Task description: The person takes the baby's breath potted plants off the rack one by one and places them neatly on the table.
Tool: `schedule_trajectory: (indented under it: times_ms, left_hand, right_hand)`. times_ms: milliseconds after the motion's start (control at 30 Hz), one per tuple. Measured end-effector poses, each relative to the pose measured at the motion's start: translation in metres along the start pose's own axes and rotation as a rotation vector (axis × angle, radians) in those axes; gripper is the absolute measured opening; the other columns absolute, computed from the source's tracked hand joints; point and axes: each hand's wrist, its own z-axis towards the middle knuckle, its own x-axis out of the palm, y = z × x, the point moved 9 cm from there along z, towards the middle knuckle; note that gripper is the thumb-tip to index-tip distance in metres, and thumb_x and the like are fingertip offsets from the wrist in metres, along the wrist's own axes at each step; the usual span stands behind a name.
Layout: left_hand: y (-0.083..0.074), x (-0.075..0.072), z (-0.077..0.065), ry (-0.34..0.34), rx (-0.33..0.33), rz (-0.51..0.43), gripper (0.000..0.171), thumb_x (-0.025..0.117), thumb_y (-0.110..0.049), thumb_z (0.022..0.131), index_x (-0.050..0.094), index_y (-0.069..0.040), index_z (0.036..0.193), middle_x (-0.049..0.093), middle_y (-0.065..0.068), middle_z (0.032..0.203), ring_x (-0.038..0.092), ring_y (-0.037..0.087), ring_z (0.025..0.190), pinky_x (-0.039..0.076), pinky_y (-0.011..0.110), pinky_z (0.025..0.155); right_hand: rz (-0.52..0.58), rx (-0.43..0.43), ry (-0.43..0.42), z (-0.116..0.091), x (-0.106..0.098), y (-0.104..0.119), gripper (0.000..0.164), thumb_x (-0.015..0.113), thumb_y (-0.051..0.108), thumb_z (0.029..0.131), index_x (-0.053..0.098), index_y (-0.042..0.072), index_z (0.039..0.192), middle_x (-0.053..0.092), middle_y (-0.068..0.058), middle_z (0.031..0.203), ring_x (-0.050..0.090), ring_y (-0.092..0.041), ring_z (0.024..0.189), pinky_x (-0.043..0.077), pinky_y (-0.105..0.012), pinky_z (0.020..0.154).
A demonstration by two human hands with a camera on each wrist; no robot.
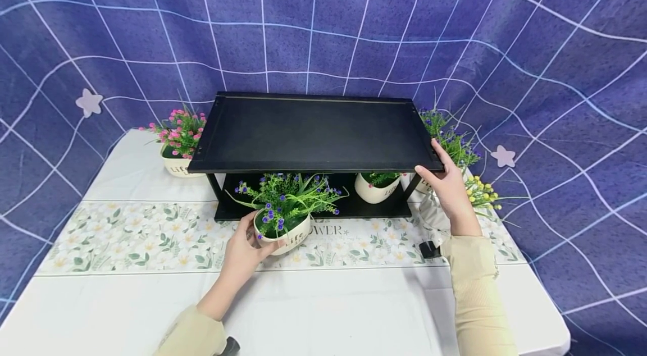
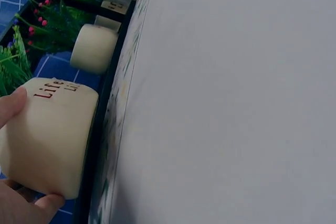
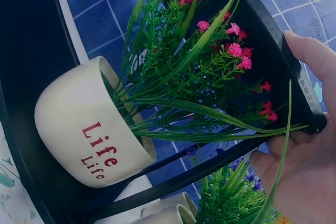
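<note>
My left hand (image 1: 241, 255) grips a cream oval flowerpot (image 1: 294, 236) of blue-purple flowers and long green leaves, thumb and fingers at opposite sides. In the left wrist view this pot (image 2: 50, 140) shows red "Life" lettering and is at the front edge of a black two-tier shelf (image 1: 313, 134); whether it touches the lower board cannot be told. My right hand (image 1: 451, 196) holds the shelf's upper board by its front right corner, thumb on top and fingers at the side. Below that board, on the right, stands a pink-flowered pot (image 3: 89, 124), partly hidden from above.
Left of the shelf stands another pink-flowered pot (image 1: 178, 167). To its right are a purple-flowered plant (image 1: 457, 148) and yellow flowers (image 1: 482, 194) in a white ribbed pot (image 1: 432, 213). A floral runner (image 1: 151, 238) crosses the white table (image 1: 323, 311), with a blue grid curtain (image 1: 313, 24) behind.
</note>
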Motion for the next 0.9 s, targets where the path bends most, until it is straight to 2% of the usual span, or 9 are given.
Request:
schedule_trajectory:
  times_ms: [133, 233, 333, 500, 600, 733, 900]
  left_hand:
    - [0.005, -0.003, -0.002, 0.01, -0.011, 0.002, 0.091, 0.086, -0.024, 0.072, 0.036, -0.004, 0.145, 0.043, 0.021, 0.141, 0.044, 0.037, 0.135, 0.042, 0.038, 0.109]
    - [0.006, -0.005, -0.003, 0.007, 0.008, -0.021, 0.091, 0.086, -0.021, 0.072, 0.036, -0.001, 0.145, 0.041, 0.02, 0.141, 0.042, 0.036, 0.134, 0.041, 0.037, 0.109]
    - [0.008, -0.009, -0.005, 0.002, 0.018, -0.035, 0.09, 0.086, -0.019, 0.072, 0.036, 0.0, 0.144, 0.041, 0.019, 0.14, 0.043, 0.036, 0.134, 0.041, 0.036, 0.109]
    - [0.014, -0.017, -0.009, 0.003, -0.008, -0.042, 0.093, 0.086, -0.02, 0.072, 0.033, -0.001, 0.146, 0.04, 0.02, 0.141, 0.042, 0.036, 0.136, 0.039, 0.035, 0.11]
    - [0.016, -0.023, -0.013, -0.002, 0.003, -0.035, 0.092, 0.086, -0.017, 0.072, 0.034, 0.002, 0.145, 0.04, 0.022, 0.141, 0.041, 0.039, 0.135, 0.039, 0.039, 0.11]
    - [0.018, -0.029, -0.016, 0.001, 0.017, -0.018, 0.089, 0.086, -0.015, 0.072, 0.036, 0.004, 0.142, 0.041, 0.024, 0.14, 0.041, 0.043, 0.134, 0.039, 0.042, 0.109]
    - [0.02, -0.035, -0.02, 0.024, 0.014, -0.032, 0.089, 0.084, -0.016, 0.073, 0.034, 0.005, 0.143, 0.041, 0.023, 0.14, 0.041, 0.045, 0.134, 0.039, 0.043, 0.109]
  right_hand:
    - [0.005, -0.002, -0.001, 0.0, 0.0, 0.0, 0.078, 0.064, 0.02, 0.094, 0.017, 0.023, 0.156, 0.015, -0.013, 0.163, 0.053, 0.004, 0.114, 0.046, -0.004, 0.088]
    - [0.017, -0.001, 0.004, 0.0, 0.0, 0.001, 0.078, 0.063, 0.019, 0.094, 0.017, 0.023, 0.157, 0.014, -0.013, 0.163, 0.053, 0.005, 0.113, 0.046, -0.004, 0.088]
    - [0.019, 0.003, 0.008, -0.001, 0.001, 0.001, 0.078, 0.063, 0.02, 0.094, 0.017, 0.025, 0.156, 0.014, -0.012, 0.163, 0.053, 0.003, 0.115, 0.047, -0.005, 0.088]
    - [0.007, 0.014, 0.011, -0.001, 0.001, 0.001, 0.078, 0.063, 0.022, 0.094, 0.017, 0.027, 0.156, 0.014, -0.011, 0.164, 0.053, -0.001, 0.12, 0.046, -0.004, 0.088]
    - [-0.001, 0.012, 0.008, -0.001, 0.002, 0.001, 0.077, 0.063, 0.022, 0.094, 0.017, 0.028, 0.156, 0.015, -0.011, 0.163, 0.053, 0.0, 0.119, 0.046, -0.004, 0.088]
    - [0.004, 0.009, 0.008, -0.001, 0.002, 0.002, 0.078, 0.063, 0.022, 0.094, 0.017, 0.026, 0.156, 0.014, -0.011, 0.163, 0.053, -0.001, 0.119, 0.046, -0.005, 0.088]
    - [0.018, 0.01, 0.014, -0.002, 0.002, 0.002, 0.079, 0.063, 0.021, 0.094, 0.015, 0.024, 0.157, 0.013, -0.012, 0.164, 0.052, -0.007, 0.126, 0.046, -0.004, 0.089]
